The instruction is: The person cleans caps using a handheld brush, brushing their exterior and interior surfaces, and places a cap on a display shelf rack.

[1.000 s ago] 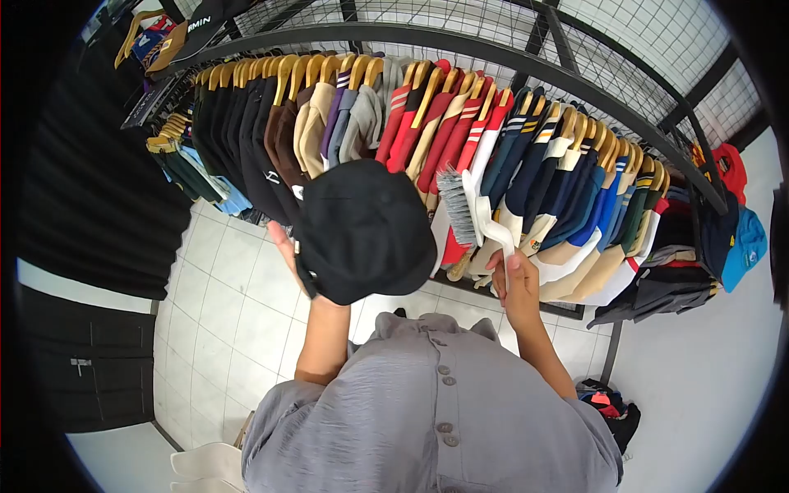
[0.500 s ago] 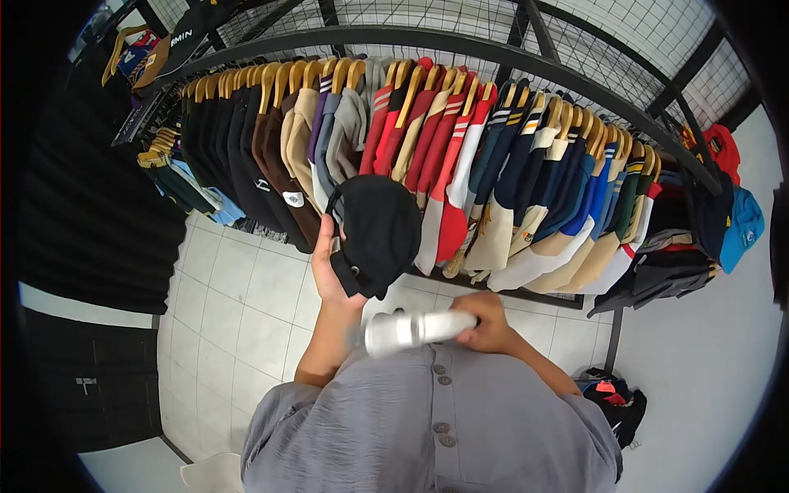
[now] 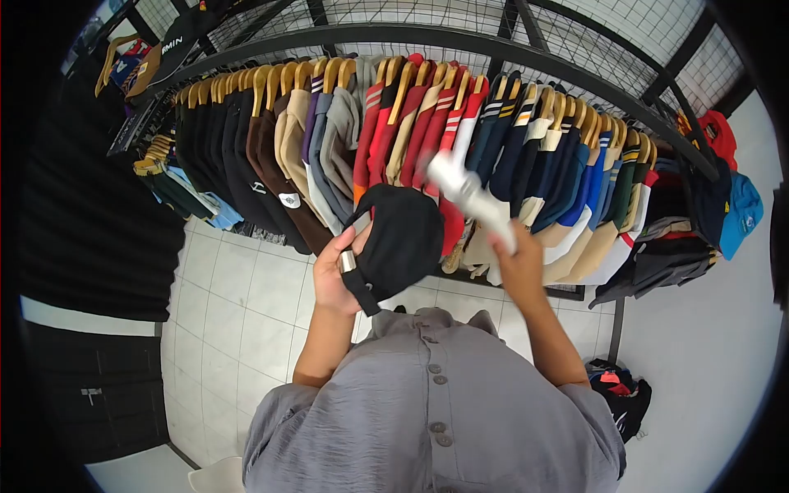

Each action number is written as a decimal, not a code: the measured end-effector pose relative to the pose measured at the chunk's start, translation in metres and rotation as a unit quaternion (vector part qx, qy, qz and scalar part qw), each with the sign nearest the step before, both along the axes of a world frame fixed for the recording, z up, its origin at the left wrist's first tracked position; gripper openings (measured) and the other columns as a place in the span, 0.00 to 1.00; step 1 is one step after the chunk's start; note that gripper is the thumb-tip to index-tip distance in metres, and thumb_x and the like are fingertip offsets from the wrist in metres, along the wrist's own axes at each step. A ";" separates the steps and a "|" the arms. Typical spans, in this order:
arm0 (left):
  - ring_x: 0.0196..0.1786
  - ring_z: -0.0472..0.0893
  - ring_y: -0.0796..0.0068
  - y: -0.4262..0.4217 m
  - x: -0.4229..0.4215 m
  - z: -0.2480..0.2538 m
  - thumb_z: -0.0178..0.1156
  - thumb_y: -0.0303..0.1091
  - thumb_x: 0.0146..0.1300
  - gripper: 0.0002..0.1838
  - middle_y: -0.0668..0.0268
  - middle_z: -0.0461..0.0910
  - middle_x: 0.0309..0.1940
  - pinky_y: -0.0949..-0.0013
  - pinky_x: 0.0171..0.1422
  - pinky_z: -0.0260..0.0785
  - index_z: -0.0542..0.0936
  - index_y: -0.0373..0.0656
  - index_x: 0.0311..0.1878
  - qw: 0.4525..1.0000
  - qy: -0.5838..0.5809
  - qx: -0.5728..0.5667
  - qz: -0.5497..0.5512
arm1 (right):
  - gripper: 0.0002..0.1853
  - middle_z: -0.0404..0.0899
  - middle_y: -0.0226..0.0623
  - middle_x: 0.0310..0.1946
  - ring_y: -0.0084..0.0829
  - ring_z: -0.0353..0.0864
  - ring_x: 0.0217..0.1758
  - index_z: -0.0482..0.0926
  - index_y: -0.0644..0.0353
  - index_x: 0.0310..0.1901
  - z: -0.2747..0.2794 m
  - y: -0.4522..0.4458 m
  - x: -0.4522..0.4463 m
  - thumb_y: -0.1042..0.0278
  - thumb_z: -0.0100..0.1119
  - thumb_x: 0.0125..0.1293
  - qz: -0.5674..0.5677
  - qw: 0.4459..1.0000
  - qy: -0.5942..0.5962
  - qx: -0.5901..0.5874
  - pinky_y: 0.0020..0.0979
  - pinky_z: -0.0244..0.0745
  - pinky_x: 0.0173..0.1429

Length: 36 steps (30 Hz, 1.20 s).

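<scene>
My left hand (image 3: 333, 279) grips a black cap (image 3: 403, 242) by its back edge, where a strap with a metal buckle shows. The crown faces up and to the right. In my right hand (image 3: 521, 267) is the narrow end of a white hand-held device (image 3: 472, 197) with a roughly cylindrical body. Its wide end points up and left, above the cap's right side and apart from it. Motion blurs the device, so its exact kind cannot be made out.
A black metal rack (image 3: 362, 34) holds many jackets (image 3: 427, 123) on wooden hangers ahead. Caps hang at both ends, including a blue cap (image 3: 741, 215) at right. A black curtain (image 3: 99, 222) hangs at left. Dark items (image 3: 620, 398) lie low at right.
My right hand has swung the white device up and to the right, from below the cap to above its right side. The cap has shifted slightly right and tilted, still in my left hand.
</scene>
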<state>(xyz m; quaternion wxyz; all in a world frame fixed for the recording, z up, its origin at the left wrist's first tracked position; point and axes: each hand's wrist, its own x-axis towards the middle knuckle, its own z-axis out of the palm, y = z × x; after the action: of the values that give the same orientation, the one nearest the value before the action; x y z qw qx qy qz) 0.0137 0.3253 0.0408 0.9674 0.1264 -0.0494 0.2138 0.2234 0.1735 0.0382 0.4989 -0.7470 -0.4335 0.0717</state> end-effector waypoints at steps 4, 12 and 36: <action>0.67 0.65 0.56 -0.003 -0.008 -0.004 0.33 0.45 0.66 0.36 0.40 0.62 0.63 0.65 0.73 0.50 0.53 0.19 0.65 0.980 -0.161 0.035 -0.111 | 0.19 0.71 0.24 0.18 0.18 0.67 0.23 0.78 0.65 0.36 0.007 -0.013 0.049 0.52 0.57 0.65 0.167 0.926 0.337 0.039 0.25 0.63 0.28; 0.65 0.67 0.54 0.005 -0.030 -0.020 0.38 0.37 0.63 0.31 0.37 0.66 0.59 0.65 0.71 0.52 0.64 0.12 0.56 0.936 -0.019 0.260 -0.236 | 0.19 0.72 0.29 0.19 0.17 0.66 0.24 0.79 0.65 0.30 0.022 -0.003 0.054 0.54 0.67 0.56 0.144 0.979 0.068 -0.127 0.26 0.62 0.28; 0.67 0.64 0.55 0.027 -0.057 -0.061 0.41 0.32 0.62 0.27 0.39 0.64 0.62 0.63 0.72 0.50 0.65 0.15 0.57 0.900 -0.007 0.386 -0.201 | 0.20 0.65 0.21 0.15 0.14 0.59 0.21 0.77 0.63 0.27 -0.057 -0.029 0.047 0.51 0.60 0.63 0.236 0.907 0.344 -0.066 0.22 0.54 0.24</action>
<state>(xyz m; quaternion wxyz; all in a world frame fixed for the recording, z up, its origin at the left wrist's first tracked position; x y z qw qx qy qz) -0.0434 0.3521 -0.0203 0.8645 0.4762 -0.1595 -0.0201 0.2707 0.1441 -0.0192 0.5355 -0.5831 -0.3927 0.4680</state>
